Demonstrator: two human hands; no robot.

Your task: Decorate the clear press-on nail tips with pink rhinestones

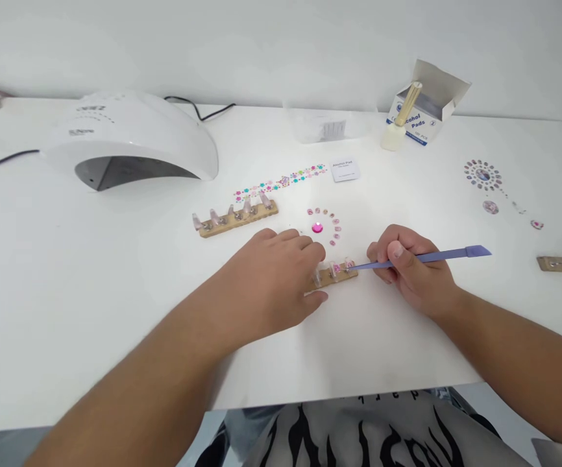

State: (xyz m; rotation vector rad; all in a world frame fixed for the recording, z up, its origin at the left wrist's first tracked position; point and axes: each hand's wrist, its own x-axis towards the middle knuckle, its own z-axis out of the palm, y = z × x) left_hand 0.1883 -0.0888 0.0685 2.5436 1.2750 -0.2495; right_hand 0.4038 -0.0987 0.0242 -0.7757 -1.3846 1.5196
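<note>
My left hand [281, 279] is closed around the left end of a short wooden nail stand [344, 275], steadying it on the white table. False nails [334, 270] with pink decoration stand up from its visible right part; the rest is hidden under my fingers. In my right hand [410, 266] a slim purple nail tool [437, 255] is pinched between thumb and fingers. Its thin tip meets the nails near the stand's right end; whether it presses on one I cannot tell. Just behind lie a large pink gem [317, 227] and an arc of small pink gems [337, 228].
Another wooden stand with clear nails [239, 219] lies behind my left hand, by rows of colourful flower stickers [281, 184]. A white nail lamp [135, 139] stands back left. An alcohol pad box [415, 120], a brush-capped bottle [394, 137] and gem groups [483, 175] are at right.
</note>
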